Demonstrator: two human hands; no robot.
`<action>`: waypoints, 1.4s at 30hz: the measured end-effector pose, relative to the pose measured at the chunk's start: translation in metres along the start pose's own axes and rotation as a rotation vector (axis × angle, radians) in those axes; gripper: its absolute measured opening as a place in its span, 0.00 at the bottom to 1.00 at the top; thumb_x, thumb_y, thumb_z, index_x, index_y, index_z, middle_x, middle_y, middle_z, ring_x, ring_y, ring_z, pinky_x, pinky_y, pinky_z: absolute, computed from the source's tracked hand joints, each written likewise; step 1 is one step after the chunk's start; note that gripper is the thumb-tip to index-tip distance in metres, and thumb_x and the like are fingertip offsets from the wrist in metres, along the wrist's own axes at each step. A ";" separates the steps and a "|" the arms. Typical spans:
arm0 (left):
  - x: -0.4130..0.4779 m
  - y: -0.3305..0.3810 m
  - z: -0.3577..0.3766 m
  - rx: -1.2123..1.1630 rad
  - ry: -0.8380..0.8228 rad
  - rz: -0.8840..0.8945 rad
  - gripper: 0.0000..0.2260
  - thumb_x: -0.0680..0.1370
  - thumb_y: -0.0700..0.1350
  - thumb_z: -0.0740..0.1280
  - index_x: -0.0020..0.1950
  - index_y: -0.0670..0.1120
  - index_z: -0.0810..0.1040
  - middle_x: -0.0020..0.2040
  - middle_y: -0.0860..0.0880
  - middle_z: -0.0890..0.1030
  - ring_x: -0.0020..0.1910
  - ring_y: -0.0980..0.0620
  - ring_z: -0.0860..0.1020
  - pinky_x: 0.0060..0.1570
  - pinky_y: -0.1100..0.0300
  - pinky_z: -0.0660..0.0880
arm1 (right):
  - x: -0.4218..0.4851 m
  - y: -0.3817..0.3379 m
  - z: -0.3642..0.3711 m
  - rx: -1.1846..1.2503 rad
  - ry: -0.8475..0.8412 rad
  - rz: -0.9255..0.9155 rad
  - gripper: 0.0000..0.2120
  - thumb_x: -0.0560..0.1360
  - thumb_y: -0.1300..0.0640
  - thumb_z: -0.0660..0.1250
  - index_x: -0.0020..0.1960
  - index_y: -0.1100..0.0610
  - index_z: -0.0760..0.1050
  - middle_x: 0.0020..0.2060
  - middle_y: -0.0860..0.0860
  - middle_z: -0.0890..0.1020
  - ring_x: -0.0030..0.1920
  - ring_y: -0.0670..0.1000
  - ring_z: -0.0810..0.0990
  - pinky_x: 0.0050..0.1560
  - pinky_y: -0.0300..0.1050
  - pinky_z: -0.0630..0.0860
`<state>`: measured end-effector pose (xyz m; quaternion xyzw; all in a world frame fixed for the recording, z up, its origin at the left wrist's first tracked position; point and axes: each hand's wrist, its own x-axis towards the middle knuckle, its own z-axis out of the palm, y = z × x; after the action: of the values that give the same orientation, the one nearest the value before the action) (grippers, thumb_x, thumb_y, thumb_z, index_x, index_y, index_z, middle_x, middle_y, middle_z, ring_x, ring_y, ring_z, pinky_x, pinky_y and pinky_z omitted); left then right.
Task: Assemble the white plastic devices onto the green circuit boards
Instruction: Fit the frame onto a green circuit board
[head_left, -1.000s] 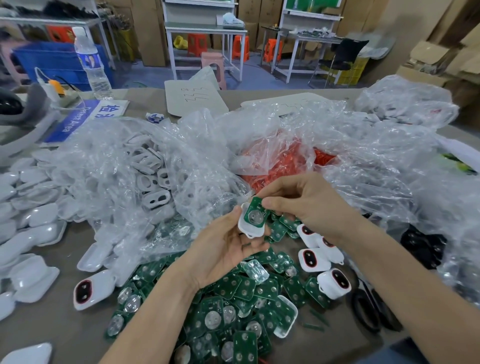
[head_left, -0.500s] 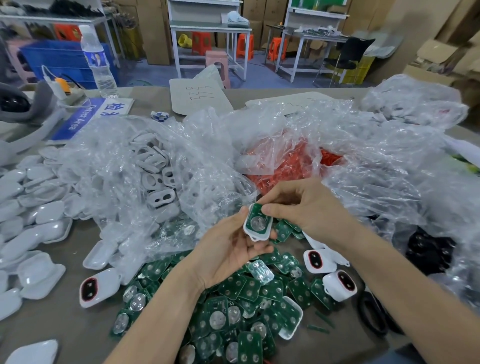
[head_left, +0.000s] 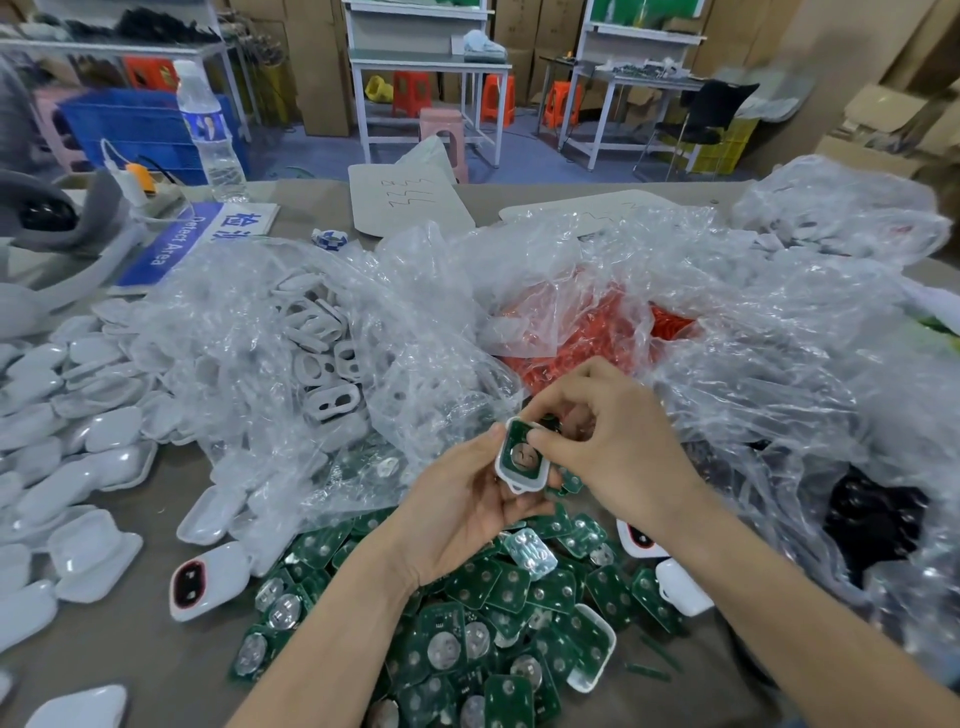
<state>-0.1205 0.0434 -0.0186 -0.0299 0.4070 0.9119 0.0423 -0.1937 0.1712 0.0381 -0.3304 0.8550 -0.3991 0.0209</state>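
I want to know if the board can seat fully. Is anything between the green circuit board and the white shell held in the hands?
Nothing visible. The green circuit board already lies inside the white shell, which the left hand holds. The right hand presses on the board from above and hides part of it.

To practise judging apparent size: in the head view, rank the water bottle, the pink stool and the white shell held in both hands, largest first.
1. Water bottle
2. Pink stool, partly hidden
3. White shell, near the camera, so unsure against the stool
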 end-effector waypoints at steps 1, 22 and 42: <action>0.000 0.000 0.000 0.001 -0.006 0.006 0.16 0.77 0.49 0.59 0.55 0.40 0.78 0.40 0.44 0.82 0.31 0.53 0.78 0.41 0.58 0.81 | 0.000 0.000 -0.001 -0.014 0.000 0.000 0.07 0.70 0.60 0.75 0.44 0.51 0.81 0.43 0.44 0.75 0.36 0.44 0.76 0.40 0.28 0.72; 0.000 -0.003 -0.008 0.357 -0.003 0.080 0.17 0.81 0.35 0.58 0.71 0.43 0.70 0.51 0.38 0.83 0.46 0.48 0.83 0.48 0.57 0.80 | 0.006 0.018 -0.003 0.308 -0.183 0.161 0.06 0.73 0.64 0.70 0.45 0.55 0.82 0.36 0.49 0.86 0.40 0.57 0.84 0.42 0.49 0.81; 0.005 -0.017 -0.008 0.543 0.192 0.164 0.11 0.82 0.35 0.60 0.56 0.47 0.79 0.45 0.43 0.86 0.45 0.43 0.85 0.48 0.55 0.82 | 0.003 0.021 0.004 0.297 -0.205 0.190 0.09 0.70 0.64 0.74 0.47 0.54 0.80 0.37 0.50 0.85 0.38 0.51 0.84 0.41 0.42 0.81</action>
<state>-0.1233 0.0494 -0.0369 -0.0704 0.6394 0.7630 -0.0636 -0.2063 0.1768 0.0210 -0.2803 0.8076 -0.4813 0.1939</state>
